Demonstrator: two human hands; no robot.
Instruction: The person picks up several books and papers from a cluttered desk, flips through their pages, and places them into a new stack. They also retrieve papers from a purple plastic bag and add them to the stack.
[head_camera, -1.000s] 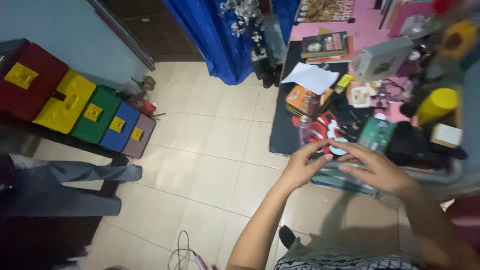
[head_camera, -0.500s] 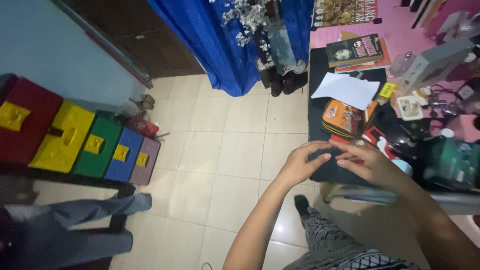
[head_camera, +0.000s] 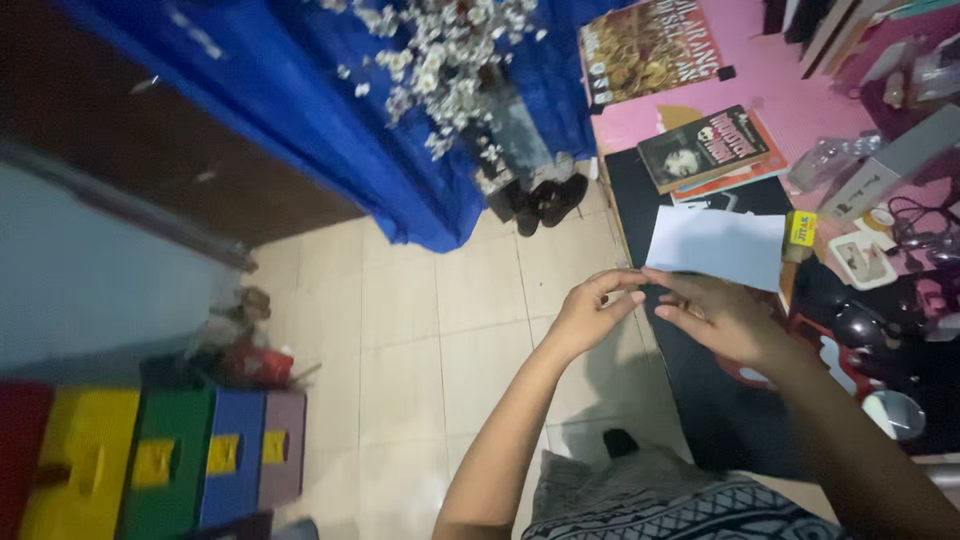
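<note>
My left hand (head_camera: 588, 318) and my right hand (head_camera: 722, 320) meet fingertip to fingertip over the near left edge of a cluttered table. The left thumb and forefinger pinch toward the right hand's fingers. Whether anything small sits between them is hidden. A white sheet of paper (head_camera: 716, 246) lies just beyond the fingertips on a black mat (head_camera: 700, 400). Behind it lie a dark-covered book (head_camera: 703, 148) and a small yellow box (head_camera: 800, 228).
A blue curtain (head_camera: 330, 130) and white flowers (head_camera: 450, 50) hang at the back, with dark shoes (head_camera: 540, 200) below. Coloured boxes (head_camera: 210, 455) stand at the lower left on the pale tiled floor (head_camera: 420, 330). More clutter covers the pink table top (head_camera: 790, 90) on the right.
The view has swung forward and to the left, pushing the coloured boxes toward the bottom corner. Both hands stay joined and now sit closer to the white paper.
</note>
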